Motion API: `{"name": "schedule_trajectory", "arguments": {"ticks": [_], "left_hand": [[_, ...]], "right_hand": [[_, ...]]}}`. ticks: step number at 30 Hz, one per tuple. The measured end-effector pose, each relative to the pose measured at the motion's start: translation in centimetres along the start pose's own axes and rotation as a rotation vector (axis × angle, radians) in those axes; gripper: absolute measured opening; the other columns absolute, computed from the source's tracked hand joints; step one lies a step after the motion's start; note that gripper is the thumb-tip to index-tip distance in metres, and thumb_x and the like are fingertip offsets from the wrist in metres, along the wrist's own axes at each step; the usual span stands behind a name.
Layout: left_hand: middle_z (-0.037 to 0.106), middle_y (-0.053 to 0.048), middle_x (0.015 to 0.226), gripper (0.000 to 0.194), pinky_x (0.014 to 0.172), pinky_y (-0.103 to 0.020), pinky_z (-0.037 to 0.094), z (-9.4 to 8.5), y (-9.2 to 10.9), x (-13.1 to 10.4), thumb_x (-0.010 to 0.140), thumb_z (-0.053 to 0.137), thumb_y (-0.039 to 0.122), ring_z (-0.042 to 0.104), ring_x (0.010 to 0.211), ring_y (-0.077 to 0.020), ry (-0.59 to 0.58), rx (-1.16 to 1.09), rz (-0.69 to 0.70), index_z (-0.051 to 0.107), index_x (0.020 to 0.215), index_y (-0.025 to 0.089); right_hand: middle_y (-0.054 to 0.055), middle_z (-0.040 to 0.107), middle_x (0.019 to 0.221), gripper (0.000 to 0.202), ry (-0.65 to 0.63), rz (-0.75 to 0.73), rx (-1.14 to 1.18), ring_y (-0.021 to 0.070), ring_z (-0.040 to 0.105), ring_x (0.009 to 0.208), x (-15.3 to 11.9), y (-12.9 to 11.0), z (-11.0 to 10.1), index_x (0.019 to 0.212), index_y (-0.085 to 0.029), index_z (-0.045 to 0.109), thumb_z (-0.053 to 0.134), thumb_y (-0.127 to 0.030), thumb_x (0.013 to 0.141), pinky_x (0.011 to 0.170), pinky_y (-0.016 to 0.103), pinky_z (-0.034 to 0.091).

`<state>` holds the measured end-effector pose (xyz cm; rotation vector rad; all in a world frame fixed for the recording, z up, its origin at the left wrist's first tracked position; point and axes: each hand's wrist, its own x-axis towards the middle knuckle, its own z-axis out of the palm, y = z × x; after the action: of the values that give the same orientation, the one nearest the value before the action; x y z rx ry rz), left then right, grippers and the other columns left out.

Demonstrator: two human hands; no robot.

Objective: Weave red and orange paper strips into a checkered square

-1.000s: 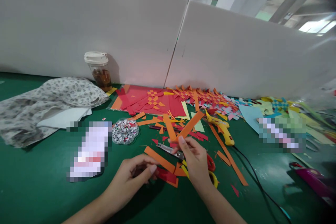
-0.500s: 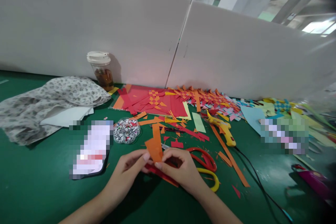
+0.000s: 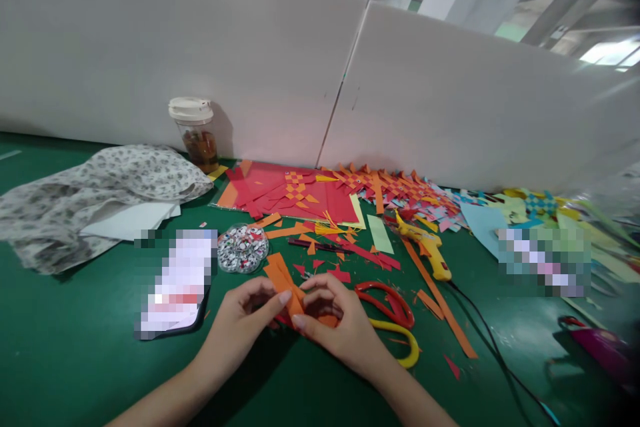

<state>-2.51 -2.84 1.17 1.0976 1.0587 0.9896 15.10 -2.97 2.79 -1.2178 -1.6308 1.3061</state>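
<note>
Two hands (image 3: 243,317) pinch orange paper (image 3: 283,279); a case (image 3: 243,227) holds googly eyes (image 3: 243,250), a cup (image 3: 191,110), brown liquid (image 3: 202,147).

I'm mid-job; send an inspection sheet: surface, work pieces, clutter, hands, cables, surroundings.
Surface: green tabletop, littered with paper scraps.
Work pieces: orange paper, strip-shaped, red paper showing underneath.
Clutter: red scissor handle, yellow scissor handle, yellow glue gun, phone, patterned cloth, lidded cup, clear case of small pieces.
Hands: left hand and right hand close together, fingers on the orange paper.
Cables: black cord, running from the glue gun toward the lower right.
Surroundings: white partition behind the tabletop.
</note>
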Motion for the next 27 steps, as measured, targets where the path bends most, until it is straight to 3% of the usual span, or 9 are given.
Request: {"name": "schedule_trajectory", "arguments": {"ticks": [4,9,16,27], "left_hand": [[0.059,0.002,0.065,0.020,0.052,-0.021,0.046,0.0,0.0,0.1,0.074,0.064,0.035,0.058,0.058,-0.0116,0.036,-0.020,0.000,0.058,0.071,0.017],[0.064,-0.001,0.075,0.019,0.051,-0.021,0.046,0.0,0.7,0.1,0.074,0.064,0.035,0.060,0.064,-0.0140,0.074,-0.020,-0.001,0.061,0.079,0.017],[0.063,0.000,0.060,0.022,0.049,-0.021,0.046,-0.2,0.7,0.0,0.077,0.061,0.036,0.059,0.057,-0.0132,0.087,0.032,-0.005,0.061,0.068,0.016],[0.063,0.001,0.060,0.021,0.049,-0.019,0.046,-0.1,1.4,-0.2,0.078,0.060,0.036,0.056,0.054,-0.0110,0.132,-0.030,-0.015,0.065,0.074,0.016]], "right_hand": [[-0.001,0.066,0.075,0.031,0.033,0.029,-0.014,0.0140,0.065,0.071,0.1,0.1,-0.1,0.095,-0.022,0.051,0.069,-0.027,0.070,0.068,0.025,0.051],[0.001,0.066,0.075,0.024,0.029,0.028,-0.040,0.0149,0.066,0.072,0.2,0.4,0.1,0.091,-0.020,0.056,0.068,-0.025,0.071,0.068,0.026,0.052],[0.003,0.068,0.074,0.017,0.038,0.027,-0.108,0.0155,0.065,0.065,0.2,0.3,0.3,0.085,-0.018,0.064,0.067,-0.027,0.071,0.058,0.025,0.053],[0.003,0.068,0.067,0.015,0.066,0.033,-0.187,0.0138,0.063,0.057,0.5,0.1,0.2,0.075,-0.017,0.067,0.068,-0.031,0.070,0.052,0.022,0.050]]}}
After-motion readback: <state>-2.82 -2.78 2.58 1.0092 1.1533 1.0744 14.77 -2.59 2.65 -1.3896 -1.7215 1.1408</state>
